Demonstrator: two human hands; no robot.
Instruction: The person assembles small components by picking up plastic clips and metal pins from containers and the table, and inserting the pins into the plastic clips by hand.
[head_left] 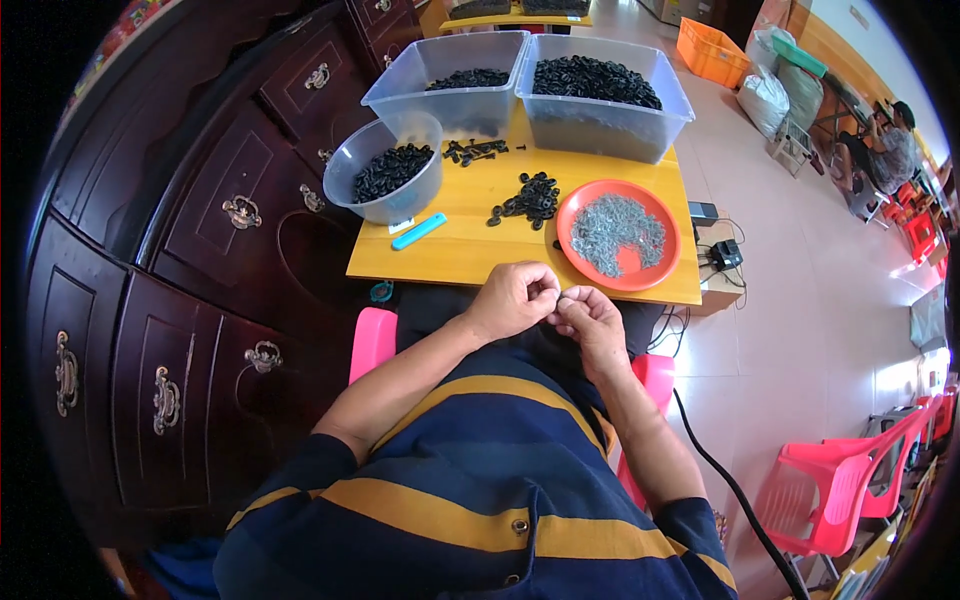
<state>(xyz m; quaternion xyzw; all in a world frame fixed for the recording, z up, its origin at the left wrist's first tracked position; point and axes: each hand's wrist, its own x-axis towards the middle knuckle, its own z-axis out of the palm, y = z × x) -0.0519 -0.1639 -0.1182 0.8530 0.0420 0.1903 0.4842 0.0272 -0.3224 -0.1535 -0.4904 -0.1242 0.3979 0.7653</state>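
Table (pixel 470 247) before fingers (pixel 592 306), drawers (pixel 200 205) alongside

Glare on floor (pixel 770 280), dark curved edges

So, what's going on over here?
A person sits at a yellow table, left hand and right hand meeting at the fingertips by its near edge; anything between them is too small to make out. Ahead lie a red plate of small silvery pieces and a pile of black ring-like pieces. A tub and two clear bins hold black parts.
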